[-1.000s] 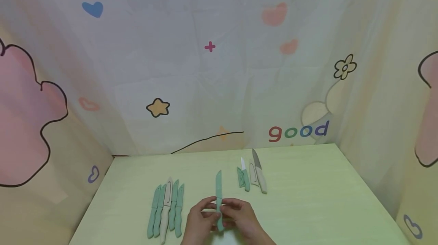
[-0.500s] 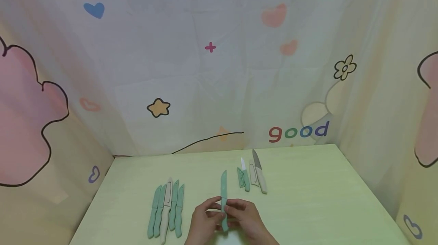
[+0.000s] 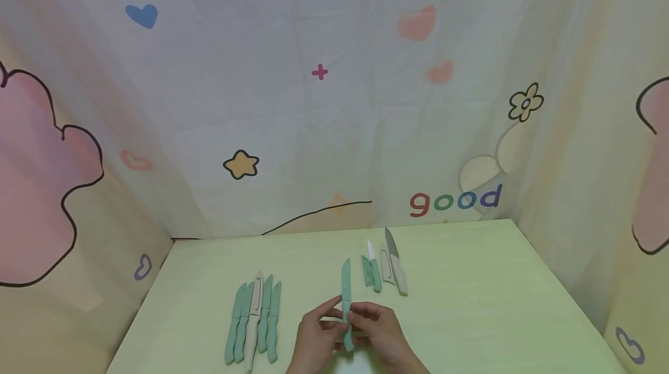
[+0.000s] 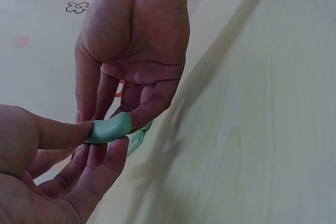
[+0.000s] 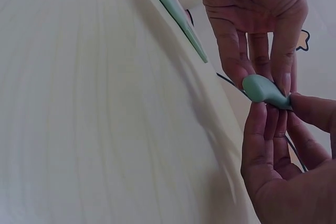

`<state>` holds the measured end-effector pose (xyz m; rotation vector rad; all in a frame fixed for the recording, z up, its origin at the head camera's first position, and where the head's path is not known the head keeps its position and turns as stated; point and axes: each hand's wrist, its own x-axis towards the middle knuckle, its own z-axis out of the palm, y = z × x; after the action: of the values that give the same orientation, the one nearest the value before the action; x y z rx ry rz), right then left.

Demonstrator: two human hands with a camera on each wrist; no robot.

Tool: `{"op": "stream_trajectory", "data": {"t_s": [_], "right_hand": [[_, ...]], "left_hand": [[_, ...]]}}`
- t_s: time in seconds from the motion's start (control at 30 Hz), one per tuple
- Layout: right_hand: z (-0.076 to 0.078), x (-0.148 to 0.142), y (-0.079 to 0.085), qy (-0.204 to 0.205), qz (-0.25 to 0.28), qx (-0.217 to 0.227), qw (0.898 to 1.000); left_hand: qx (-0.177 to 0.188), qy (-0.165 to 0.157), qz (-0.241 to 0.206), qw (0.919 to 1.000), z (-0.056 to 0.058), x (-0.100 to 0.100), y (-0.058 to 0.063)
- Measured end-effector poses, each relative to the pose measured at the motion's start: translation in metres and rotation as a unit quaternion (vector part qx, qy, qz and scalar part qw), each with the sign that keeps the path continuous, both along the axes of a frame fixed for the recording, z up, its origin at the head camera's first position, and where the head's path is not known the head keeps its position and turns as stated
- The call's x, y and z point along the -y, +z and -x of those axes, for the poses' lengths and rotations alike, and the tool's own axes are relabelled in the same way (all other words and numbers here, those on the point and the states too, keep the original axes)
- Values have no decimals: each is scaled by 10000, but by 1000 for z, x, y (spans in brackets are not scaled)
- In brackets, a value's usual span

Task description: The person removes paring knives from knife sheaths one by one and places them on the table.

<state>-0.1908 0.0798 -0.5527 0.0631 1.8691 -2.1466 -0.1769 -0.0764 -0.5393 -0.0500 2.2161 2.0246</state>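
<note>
Both hands hold a green knife [image 3: 346, 281] in a matching green sheath, above the table's front middle with its tip pointing away. My left hand [image 3: 315, 336] grips the handle from the left with thumb and fingers. From the other side my right hand [image 3: 382, 332] pinches the same handle. In the left wrist view the rounded handle end [image 4: 111, 128] shows between the two hands' fingertips; the right wrist view shows this handle end [image 5: 261, 88] too. Fingers cover part of the handle.
Left of the hands lie several sheathed green knives [image 3: 272, 327] and a sheathed beige knife [image 3: 251, 333]. Farther right rest a bare green-handled paring knife [image 3: 376, 275], its green sheath [image 3: 368, 272], a bare beige-handled knife [image 3: 399, 274] and its beige sheath [image 3: 387, 266]. A printed curtain [image 3: 292, 130] stands behind.
Both hands have shifted a little to the right together with the sheathed green knife. Their hold looks much the same, and the knives on the table have not moved.
</note>
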Motion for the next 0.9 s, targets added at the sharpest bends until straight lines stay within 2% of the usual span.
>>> {"op": "stream_trajectory", "data": {"t_s": [0.2,0.5,0.9], "right_hand": [[1,-4,-1,-34,-6,-42,10000],[0,-11,3,-123,-110,-75,9998],[-3,-19,4,-123,-185,-117,9997]], "left_hand": [[43,4,-59,10000,1,-5,0],[-139,-67,-125,9998,3,-12,-2],[-60,-137,-191,9997,2,-20,-2]]}}
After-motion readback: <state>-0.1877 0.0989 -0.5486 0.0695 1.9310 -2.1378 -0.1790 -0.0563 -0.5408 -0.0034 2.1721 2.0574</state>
